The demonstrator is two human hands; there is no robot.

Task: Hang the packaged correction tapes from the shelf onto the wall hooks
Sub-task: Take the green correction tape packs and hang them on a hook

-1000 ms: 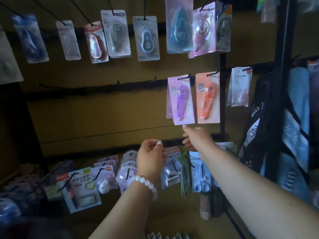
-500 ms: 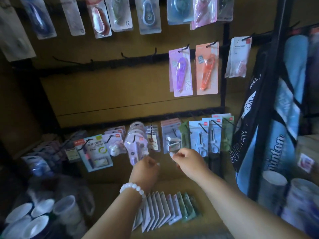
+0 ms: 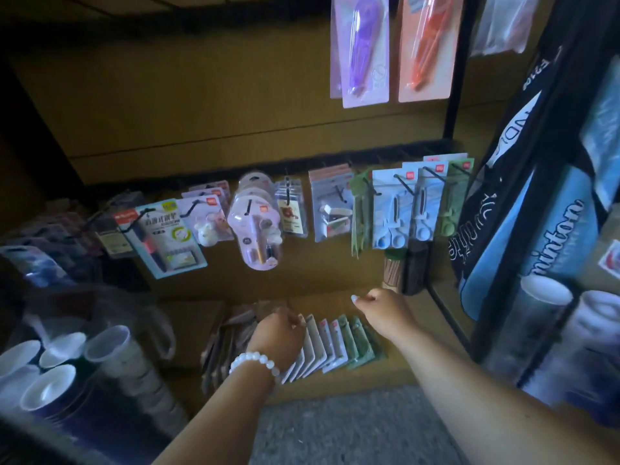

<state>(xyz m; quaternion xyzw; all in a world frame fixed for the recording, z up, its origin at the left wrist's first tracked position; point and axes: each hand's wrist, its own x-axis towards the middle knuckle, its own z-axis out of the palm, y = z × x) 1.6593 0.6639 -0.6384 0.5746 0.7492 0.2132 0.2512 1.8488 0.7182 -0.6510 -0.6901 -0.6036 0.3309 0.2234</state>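
Observation:
A row of packaged correction tapes (image 3: 335, 344), white ones then green ones, leans on edge on the brown shelf (image 3: 335, 374). My left hand (image 3: 278, 333), with a white bead bracelet, is at the row's left end, its curled fingertips at the top of the first pack; a grip is not visible. My right hand (image 3: 385, 310) hovers just above the green packs at the right end, fingers loosely curled, holding nothing. Higher on the wall, a purple correction tape pack (image 3: 360, 48) and an orange one (image 3: 426, 45) hang from hooks.
A lower rail of hooks carries stationery packs (image 3: 167, 236) and scissors packs (image 3: 402, 209). Stacks of cups (image 3: 110, 350) stand at the left. A black frame post (image 3: 453, 78) and a blue badminton bag (image 3: 536, 229) close off the right. Brown flat items (image 3: 228, 333) lie left of the row.
Both hands have dropped from below the hanging purple pack to the row of packs on the shelf. The view has tilted down with them.

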